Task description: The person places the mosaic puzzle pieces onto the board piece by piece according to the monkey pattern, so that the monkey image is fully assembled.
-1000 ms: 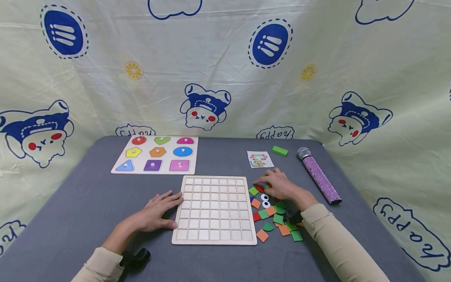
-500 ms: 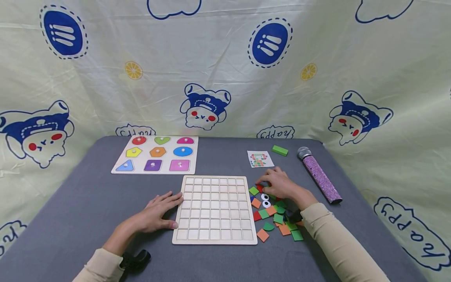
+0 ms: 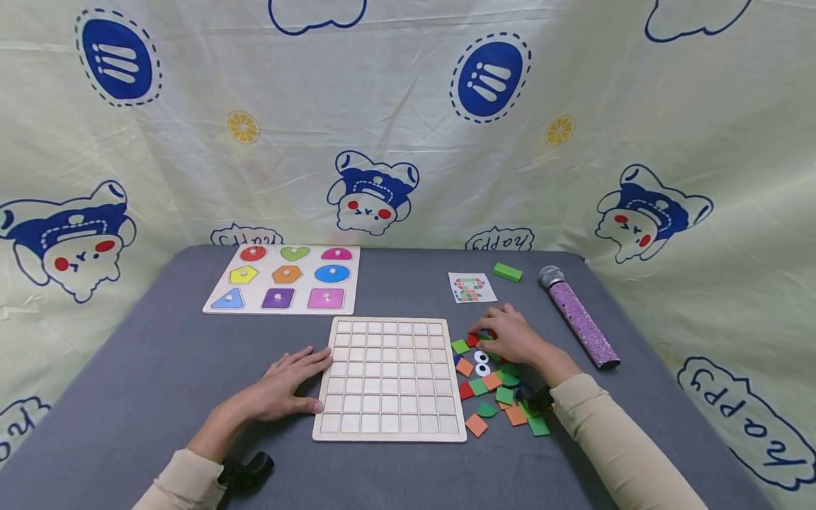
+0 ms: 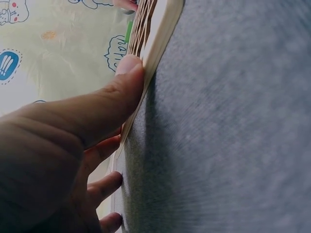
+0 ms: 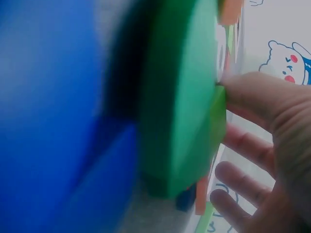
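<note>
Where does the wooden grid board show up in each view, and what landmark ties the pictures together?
Head: the wooden grid board lies lower middle, the left hand touching its left edge.
Left wrist: its pale rim slants down-left from top centre.
Right wrist: I can't make it out there.
Shared landmark: the printed cloth in the background.

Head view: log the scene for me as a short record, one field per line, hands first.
left hand: touching the left edge of the wooden grid board
right hand: at the far end of the loose tiles; cannot tell whether it holds one
grid board position: flat on the table
tile colours: green, orange, red, blue
tile position: scattered right of the board
pattern card: beyond the tiles
green block: right of the card
microphone: far right, purple, silver head
</note>
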Demonstrator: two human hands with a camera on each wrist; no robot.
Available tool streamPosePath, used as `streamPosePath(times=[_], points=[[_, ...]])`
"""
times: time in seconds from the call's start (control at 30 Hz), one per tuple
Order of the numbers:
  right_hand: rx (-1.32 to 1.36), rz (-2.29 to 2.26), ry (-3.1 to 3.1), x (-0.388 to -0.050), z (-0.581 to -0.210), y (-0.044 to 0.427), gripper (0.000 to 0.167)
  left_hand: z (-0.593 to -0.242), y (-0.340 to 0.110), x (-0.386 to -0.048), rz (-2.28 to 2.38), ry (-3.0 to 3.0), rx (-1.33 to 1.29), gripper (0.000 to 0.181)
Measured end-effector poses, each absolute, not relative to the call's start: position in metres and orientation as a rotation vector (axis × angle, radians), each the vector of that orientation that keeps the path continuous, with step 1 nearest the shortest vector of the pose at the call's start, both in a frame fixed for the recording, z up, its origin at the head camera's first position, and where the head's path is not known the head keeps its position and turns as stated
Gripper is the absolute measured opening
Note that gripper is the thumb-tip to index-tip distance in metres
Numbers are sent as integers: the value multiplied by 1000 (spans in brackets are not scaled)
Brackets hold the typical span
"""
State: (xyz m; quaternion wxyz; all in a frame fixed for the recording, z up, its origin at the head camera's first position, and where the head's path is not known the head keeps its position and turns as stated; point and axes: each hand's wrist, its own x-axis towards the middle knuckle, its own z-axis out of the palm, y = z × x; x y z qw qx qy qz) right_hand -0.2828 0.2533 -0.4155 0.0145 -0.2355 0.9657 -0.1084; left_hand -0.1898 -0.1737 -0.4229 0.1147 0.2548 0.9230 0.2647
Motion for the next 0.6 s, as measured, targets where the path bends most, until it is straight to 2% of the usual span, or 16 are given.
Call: streamPosePath(times=[0.6], points=[[-743, -435, 3034, -281, -422, 260, 23, -428, -170, -191, 824, 2707, 695, 80]])
